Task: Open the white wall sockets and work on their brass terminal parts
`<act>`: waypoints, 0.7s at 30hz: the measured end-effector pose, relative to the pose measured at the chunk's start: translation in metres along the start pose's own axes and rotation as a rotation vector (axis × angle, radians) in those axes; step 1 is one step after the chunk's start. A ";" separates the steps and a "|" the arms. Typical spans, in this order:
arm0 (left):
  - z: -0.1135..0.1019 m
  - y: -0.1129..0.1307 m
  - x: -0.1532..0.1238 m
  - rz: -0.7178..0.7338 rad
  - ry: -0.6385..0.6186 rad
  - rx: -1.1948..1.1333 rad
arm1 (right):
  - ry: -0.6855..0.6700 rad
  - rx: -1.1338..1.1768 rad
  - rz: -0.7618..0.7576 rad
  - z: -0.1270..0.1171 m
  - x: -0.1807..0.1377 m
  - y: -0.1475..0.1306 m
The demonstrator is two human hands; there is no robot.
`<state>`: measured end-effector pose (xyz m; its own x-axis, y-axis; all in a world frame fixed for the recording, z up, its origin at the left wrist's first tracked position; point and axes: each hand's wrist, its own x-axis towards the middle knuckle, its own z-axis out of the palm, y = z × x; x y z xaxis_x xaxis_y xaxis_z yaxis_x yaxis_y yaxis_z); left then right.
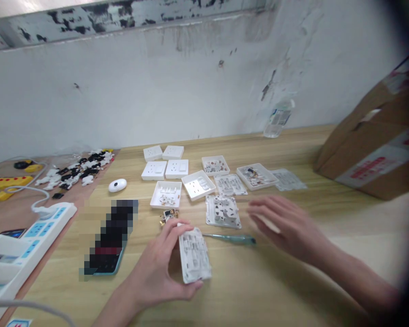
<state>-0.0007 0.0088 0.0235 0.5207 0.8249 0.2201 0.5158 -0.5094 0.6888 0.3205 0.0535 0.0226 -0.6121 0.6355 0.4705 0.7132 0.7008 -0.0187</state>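
My left hand point(162, 268) grips a white plastic wall-socket base point(194, 254) by its edges, thumb at the bottom and fingers at the top, tilted above the table. Slightly blurred, my right hand point(282, 222) hovers at the right with fingers stretched out and holds nothing. Between the hands lies a screwdriver point(235, 238) with a teal see-through handle. Behind it rests another socket base point(223, 211), near my right fingertips. Small brass and white socket parts point(169, 217) lie just beyond my left fingers, partly hidden by them.
Several finished-looking white sockets point(154, 170) and trays of small parts point(255, 176) stand further back. A phone point(112, 240), a white oval device point(117, 185) and a power strip point(44, 245) are at left. A bottle point(278, 119) and a cardboard box point(371, 136) stand by the wall.
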 end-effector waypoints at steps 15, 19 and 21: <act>-0.035 -0.022 0.004 -0.044 0.124 0.503 | -0.010 0.256 0.265 -0.007 -0.001 0.046; -0.045 -0.035 0.014 -0.147 0.119 0.598 | 0.023 0.416 0.339 -0.016 0.026 0.023; -0.045 -0.038 0.017 -0.135 0.045 0.598 | 0.028 0.485 0.317 -0.019 0.043 0.012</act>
<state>-0.0420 0.0536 0.0325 0.4016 0.8945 0.1963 0.8742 -0.4383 0.2088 0.3094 0.0827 0.0596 -0.3801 0.8345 0.3990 0.6181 0.5501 -0.5616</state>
